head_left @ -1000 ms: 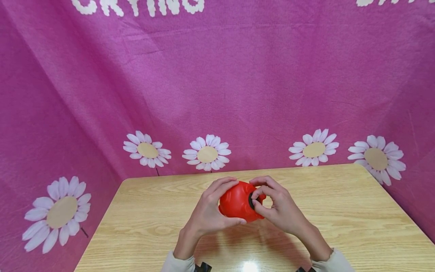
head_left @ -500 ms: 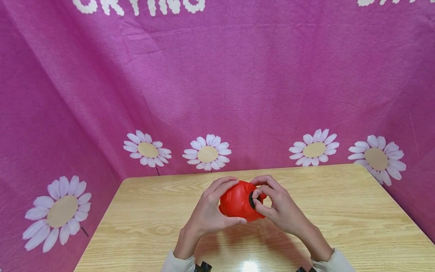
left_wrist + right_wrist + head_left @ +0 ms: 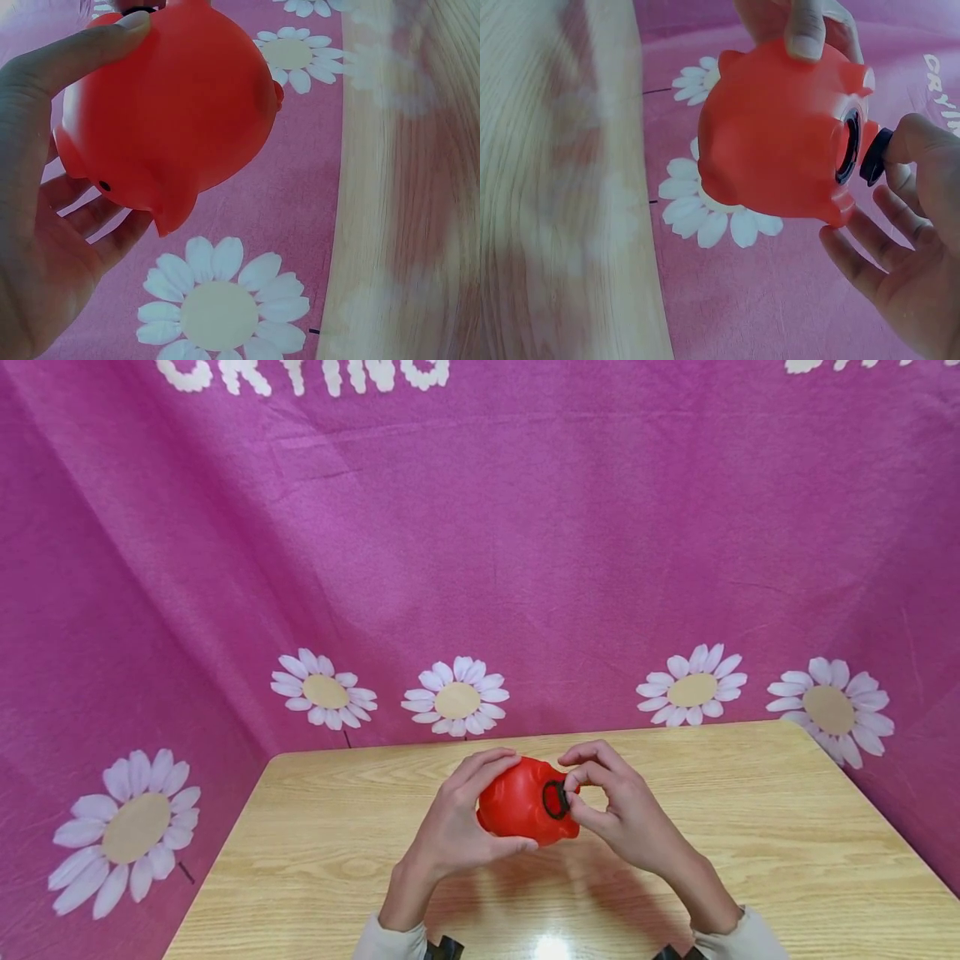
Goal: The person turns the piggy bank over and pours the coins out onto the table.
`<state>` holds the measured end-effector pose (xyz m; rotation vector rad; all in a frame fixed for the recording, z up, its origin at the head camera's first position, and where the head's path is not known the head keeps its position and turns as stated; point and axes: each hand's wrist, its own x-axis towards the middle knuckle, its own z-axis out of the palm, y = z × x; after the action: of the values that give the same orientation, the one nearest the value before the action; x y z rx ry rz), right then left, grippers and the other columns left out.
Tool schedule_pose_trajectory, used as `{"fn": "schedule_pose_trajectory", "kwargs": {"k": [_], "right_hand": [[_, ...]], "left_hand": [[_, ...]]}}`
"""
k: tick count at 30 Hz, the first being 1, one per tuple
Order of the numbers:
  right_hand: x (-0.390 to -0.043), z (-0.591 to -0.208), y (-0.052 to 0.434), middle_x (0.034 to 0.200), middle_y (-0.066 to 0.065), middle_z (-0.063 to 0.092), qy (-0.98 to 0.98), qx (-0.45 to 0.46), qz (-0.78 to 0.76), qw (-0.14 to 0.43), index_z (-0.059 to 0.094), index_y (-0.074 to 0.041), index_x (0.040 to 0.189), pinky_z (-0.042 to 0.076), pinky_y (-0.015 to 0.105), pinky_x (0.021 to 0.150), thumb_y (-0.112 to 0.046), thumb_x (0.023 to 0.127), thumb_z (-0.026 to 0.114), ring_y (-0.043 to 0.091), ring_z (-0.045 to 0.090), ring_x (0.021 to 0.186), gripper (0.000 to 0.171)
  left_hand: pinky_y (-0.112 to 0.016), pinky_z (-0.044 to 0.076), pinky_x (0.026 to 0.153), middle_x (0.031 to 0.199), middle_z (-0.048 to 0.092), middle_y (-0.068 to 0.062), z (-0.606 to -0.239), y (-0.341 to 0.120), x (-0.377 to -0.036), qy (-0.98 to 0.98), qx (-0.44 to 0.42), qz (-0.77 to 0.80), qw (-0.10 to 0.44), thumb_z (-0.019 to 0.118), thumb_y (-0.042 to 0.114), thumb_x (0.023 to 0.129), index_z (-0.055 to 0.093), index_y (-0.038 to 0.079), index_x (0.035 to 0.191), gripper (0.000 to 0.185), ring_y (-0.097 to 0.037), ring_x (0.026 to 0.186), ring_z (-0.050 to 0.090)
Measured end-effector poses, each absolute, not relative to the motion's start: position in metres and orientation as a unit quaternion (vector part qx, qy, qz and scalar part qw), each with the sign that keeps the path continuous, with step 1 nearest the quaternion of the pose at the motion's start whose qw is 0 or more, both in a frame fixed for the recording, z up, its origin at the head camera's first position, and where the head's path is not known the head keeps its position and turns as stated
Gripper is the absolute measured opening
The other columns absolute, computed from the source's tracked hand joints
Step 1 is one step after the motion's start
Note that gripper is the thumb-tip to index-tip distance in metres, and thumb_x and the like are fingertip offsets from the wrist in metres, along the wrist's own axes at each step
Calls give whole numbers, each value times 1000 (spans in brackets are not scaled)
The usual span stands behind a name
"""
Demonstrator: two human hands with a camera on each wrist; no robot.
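Note:
A red rubber piggy bank [image 3: 521, 806] is held above the wooden table [image 3: 750, 827]. My left hand [image 3: 487, 810] grips its body, fingers over the top and thumb underneath; the left wrist view shows the piggy bank [image 3: 172, 112] from its snout side. My right hand [image 3: 576, 793] pinches a small black plug [image 3: 875, 156] between thumb and forefinger, just clear of the round dark-rimmed hole [image 3: 847, 146] in the piggy bank's [image 3: 780, 150] underside. In the head view the hole's black ring [image 3: 556, 799] faces right.
A pink cloth backdrop [image 3: 480, 552] printed with white daisies hangs close behind the table and wraps both sides. The table's rounded far corners sit near the cloth. A bright light reflection [image 3: 551, 947] lies on the tabletop by the near edge.
The black plug has come out of the piggy bank's hole, leaving the dark ring open to view. My right hand drew slightly right; the left hand kept its grip.

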<state>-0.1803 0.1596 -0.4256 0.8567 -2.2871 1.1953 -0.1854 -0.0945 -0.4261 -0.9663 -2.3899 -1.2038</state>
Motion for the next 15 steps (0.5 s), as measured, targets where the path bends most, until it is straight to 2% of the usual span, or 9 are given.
{"fn": "schedule_pose_trajectory", "kwargs": {"k": [4,9,15], "right_hand": [[-182,-425,164,121,0,65,-816,302,443,215,65,-22,88,63,25,92,13,85,71,10,69,103,36],[-183,-425,167,122,-1,65,-815,298,449,213,66,-22,89,61,21,94,13,86,72,9,69,104,36],[-184,-424,170,120,-1,65,-811,295,458,215,66,-21,88,62,23,93,15,85,72,6,67,106,36]], "left_hand": [[-42,65,100,151,61,-9,-425,-96,-186,-827,-339,-422,150,101,25,70,64,16,146,86,-25,137,62],[-41,64,101,150,61,-6,-426,-97,-186,-825,-341,-423,153,102,26,70,63,17,147,87,-25,137,61],[-41,64,101,149,62,-4,-426,-97,-187,-824,-342,-422,161,102,25,69,64,17,146,87,-25,137,62]]}}
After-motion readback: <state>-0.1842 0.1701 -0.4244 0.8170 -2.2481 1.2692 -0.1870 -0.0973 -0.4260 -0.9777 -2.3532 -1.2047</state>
